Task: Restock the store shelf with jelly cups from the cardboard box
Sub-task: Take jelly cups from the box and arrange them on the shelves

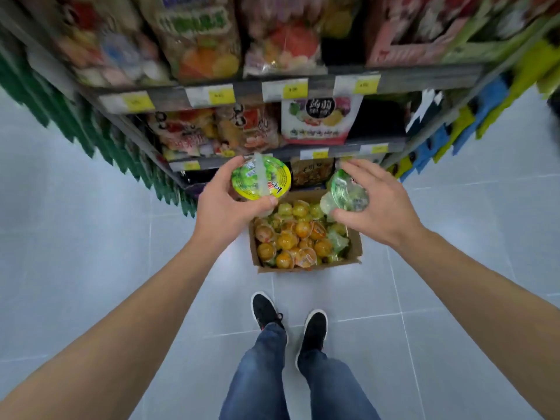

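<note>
My left hand (225, 207) grips a green jelly cup (260, 177) with a yellow-rimmed lid that faces up at me. In my right hand (378, 204) is a second green jelly cup (347, 194), tilted with its clear body showing. Both cups hang above the open cardboard box (354, 250) on the floor, which holds several orange and green jelly cups (300, 237). Just beyond my hands stands the store shelf (348, 151), with snack bags on its tiers and yellow price tags along the rails.
Snack bags (321, 121) fill the middle tier, with a dark gap (378, 121) to their right. Green packets (91, 131) hang along the left side, blue and yellow ones (454, 131) along the right. My black shoes (315, 328) stand on grey floor tiles behind the box.
</note>
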